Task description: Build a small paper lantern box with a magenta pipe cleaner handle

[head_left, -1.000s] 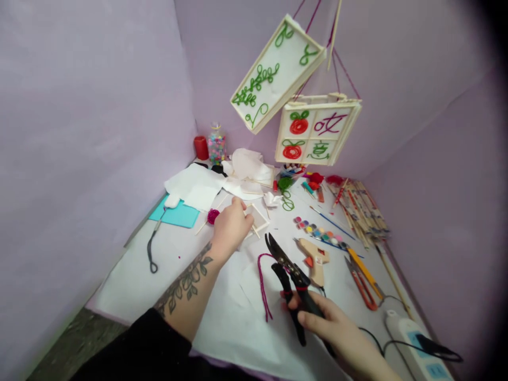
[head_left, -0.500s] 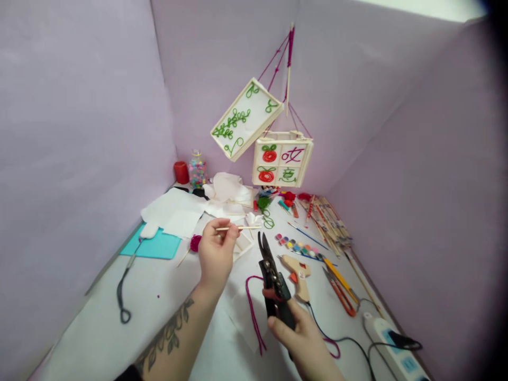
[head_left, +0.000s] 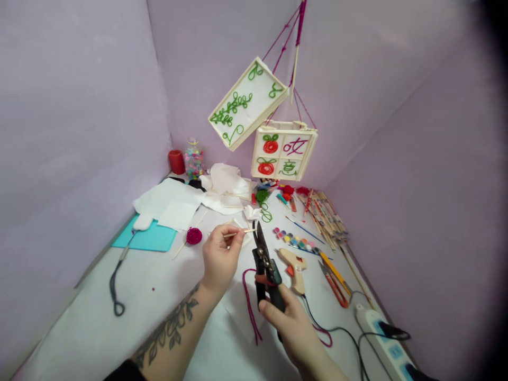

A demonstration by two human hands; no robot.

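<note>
Between the thumb and fingers of my left hand is a thin wooden stick, pointing right. My right hand grips a pair of black pruning shears by the handles, blades upward. The stick's right end reaches the parted blades and seems to lie between them. Behind my left hand, a pale wooden frame is mostly hidden. Below the shears, a loop of magenta yarn lies on the table. A beige hot glue gun rests just right of the shears.
Two decorated box lanterns hang at the back. White cloth and a turquoise sheet lie left. Magenta yarn ball, paint pots, red-handled scissors, stick bundles and a power strip surround the hands.
My right hand has brought the shears slightly left and up, so the blades now meet the stick's end. My left hand has shifted slightly right; the whole view has tilted a little.
</note>
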